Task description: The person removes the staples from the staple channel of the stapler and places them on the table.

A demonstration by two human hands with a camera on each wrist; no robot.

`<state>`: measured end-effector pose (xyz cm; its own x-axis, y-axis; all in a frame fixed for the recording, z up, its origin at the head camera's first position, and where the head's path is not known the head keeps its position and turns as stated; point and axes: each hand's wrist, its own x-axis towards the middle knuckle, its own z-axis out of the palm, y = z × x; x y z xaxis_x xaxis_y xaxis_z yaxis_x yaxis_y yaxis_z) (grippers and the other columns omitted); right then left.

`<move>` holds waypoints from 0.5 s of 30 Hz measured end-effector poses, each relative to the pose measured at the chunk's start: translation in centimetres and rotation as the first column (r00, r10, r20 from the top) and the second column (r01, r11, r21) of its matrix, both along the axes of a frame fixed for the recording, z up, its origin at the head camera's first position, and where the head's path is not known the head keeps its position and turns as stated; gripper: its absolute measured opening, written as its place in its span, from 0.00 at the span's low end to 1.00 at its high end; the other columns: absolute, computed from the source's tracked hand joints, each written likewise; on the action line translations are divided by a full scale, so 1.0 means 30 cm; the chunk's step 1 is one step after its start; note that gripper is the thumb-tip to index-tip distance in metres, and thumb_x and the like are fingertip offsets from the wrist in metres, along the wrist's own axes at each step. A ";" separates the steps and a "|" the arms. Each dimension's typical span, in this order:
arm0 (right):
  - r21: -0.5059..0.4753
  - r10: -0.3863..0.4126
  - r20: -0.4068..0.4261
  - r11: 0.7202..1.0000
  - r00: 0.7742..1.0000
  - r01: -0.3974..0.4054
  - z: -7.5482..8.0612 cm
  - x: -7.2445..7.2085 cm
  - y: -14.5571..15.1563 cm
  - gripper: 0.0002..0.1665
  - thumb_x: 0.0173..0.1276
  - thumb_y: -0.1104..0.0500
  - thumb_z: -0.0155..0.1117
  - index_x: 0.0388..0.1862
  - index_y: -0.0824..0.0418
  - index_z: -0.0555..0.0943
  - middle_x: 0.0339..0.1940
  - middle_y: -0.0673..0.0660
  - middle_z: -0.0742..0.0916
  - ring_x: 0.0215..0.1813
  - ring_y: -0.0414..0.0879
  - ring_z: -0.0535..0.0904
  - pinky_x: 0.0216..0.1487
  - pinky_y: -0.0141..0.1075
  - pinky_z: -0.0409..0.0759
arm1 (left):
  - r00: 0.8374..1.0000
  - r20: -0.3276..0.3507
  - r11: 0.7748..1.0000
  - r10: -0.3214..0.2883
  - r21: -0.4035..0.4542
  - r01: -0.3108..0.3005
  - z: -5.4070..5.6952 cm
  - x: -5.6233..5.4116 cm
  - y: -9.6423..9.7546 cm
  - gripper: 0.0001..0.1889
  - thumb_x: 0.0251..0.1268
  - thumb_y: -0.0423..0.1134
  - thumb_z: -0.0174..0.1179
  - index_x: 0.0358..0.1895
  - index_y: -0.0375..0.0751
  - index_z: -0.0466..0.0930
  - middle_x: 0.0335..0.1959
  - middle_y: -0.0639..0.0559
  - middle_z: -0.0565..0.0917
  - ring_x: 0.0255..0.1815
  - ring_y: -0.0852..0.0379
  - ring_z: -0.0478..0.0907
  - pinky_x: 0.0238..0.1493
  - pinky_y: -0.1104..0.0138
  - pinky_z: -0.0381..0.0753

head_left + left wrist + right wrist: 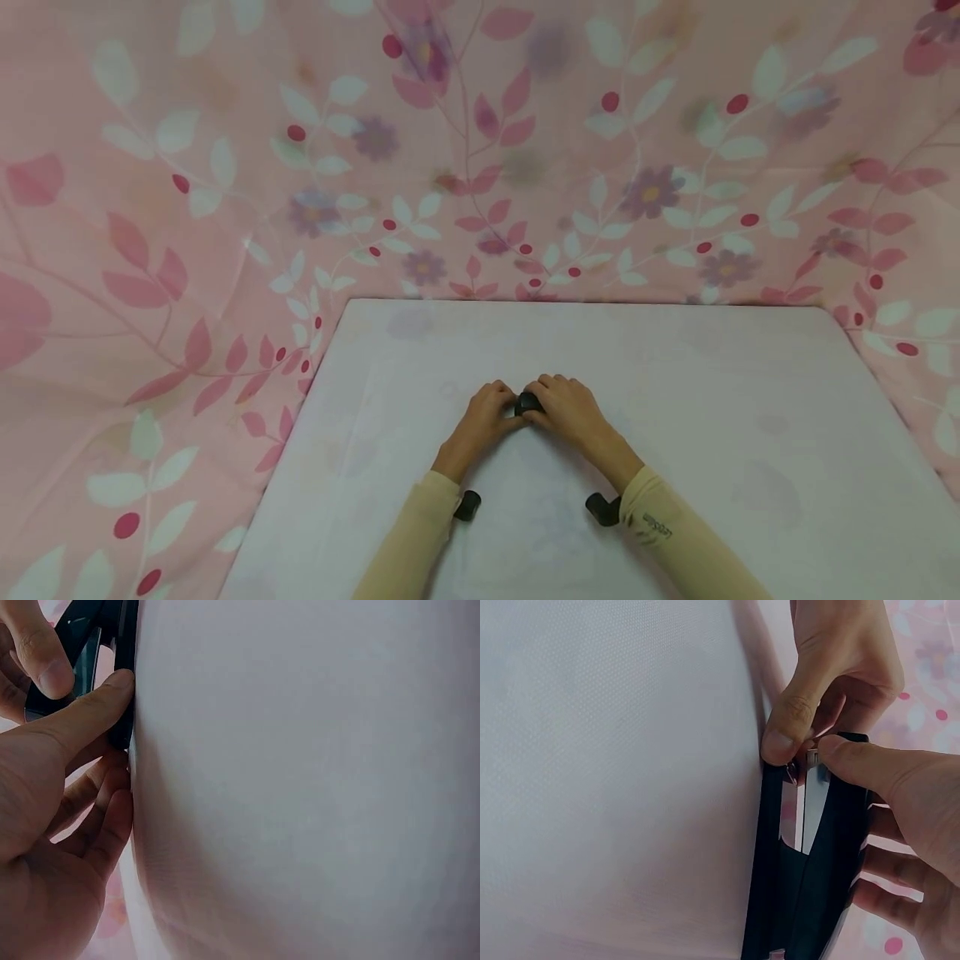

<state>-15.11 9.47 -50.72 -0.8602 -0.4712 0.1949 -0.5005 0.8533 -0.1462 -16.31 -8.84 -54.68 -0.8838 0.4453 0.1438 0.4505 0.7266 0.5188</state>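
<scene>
Between the two hands a black stapler [527, 403] stands on the white table, mostly covered by fingers in the head view. The right wrist view shows the stapler [802, 889] with its metal magazine strip and a gap between the top arm and the base. My left hand [482, 419] pinches the front end of the base, with the thumb [97, 705] along it. From the other side my right hand [567, 410] grips the top arm, its thumb [847, 759] near the front tip and the other fingers behind the body.
A white-covered table [720, 433] spreads around the hands. Pink floral cloth [480, 150] hangs behind its far edge and along the sides. Black wrist-worn devices [603, 508] show beside both yellow sleeves [678, 542].
</scene>
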 end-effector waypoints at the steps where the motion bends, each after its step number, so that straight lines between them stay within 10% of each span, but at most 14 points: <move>1: -0.004 -0.002 -0.002 1.000 1.000 0.002 -0.001 0.001 0.000 0.23 0.61 0.44 0.71 0.49 0.55 0.84 0.43 0.54 0.86 0.43 0.51 0.82 0.44 0.46 0.81 | 1.000 -0.003 1.000 -0.002 0.000 0.002 -0.001 0.001 0.001 0.15 0.57 0.49 0.70 0.44 0.45 0.88 0.39 0.52 0.81 0.39 0.57 0.74 0.42 0.66 0.73; 9: -0.065 -0.005 0.007 0.998 1.000 0.005 0.000 0.011 0.024 0.22 0.60 0.44 0.72 0.49 0.54 0.83 0.43 0.53 0.86 0.42 0.50 0.82 0.43 0.46 0.81 | 0.999 -0.027 1.000 -0.021 -0.017 0.021 -0.012 -0.002 0.012 0.15 0.57 0.49 0.70 0.43 0.45 0.88 0.39 0.52 0.81 0.39 0.57 0.76 0.43 0.66 0.75; 15: -0.302 0.004 0.121 0.953 0.993 0.033 0.062 0.013 0.081 0.23 0.61 0.46 0.72 0.53 0.53 0.81 0.46 0.51 0.87 0.45 0.47 0.83 0.46 0.47 0.81 | 1.000 0.005 0.999 0.012 -0.033 -0.011 -0.004 -0.007 0.004 0.18 0.54 0.48 0.73 0.46 0.43 0.88 0.40 0.52 0.82 0.41 0.56 0.77 0.44 0.65 0.75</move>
